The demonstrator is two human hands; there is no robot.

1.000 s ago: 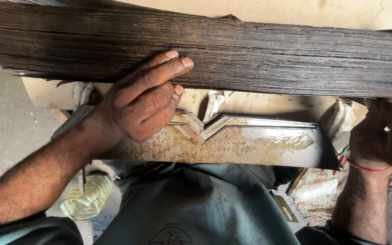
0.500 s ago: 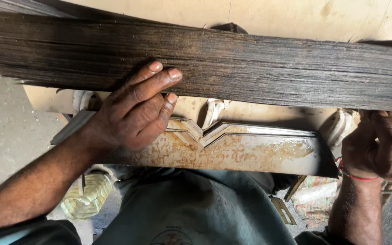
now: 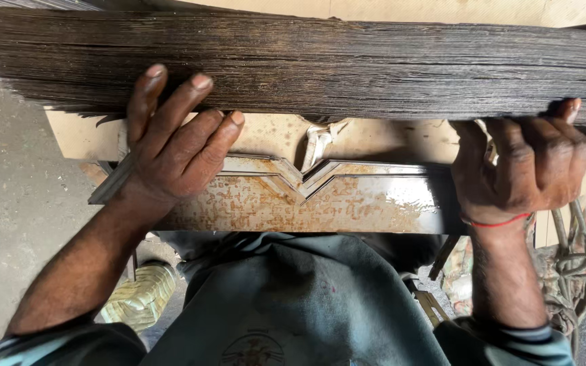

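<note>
Stack of thin sheets (image 3: 347, 68) under left hand (image 3: 171, 149)

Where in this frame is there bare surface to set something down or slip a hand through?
Free: grey floor left of the left hand, and the rusty metal plate between both hands. Crowded: the dark bundle along the top, and rope clutter beside the right hand.

Grey-green shirt, red wrist thread (image 3: 496, 221)
</note>
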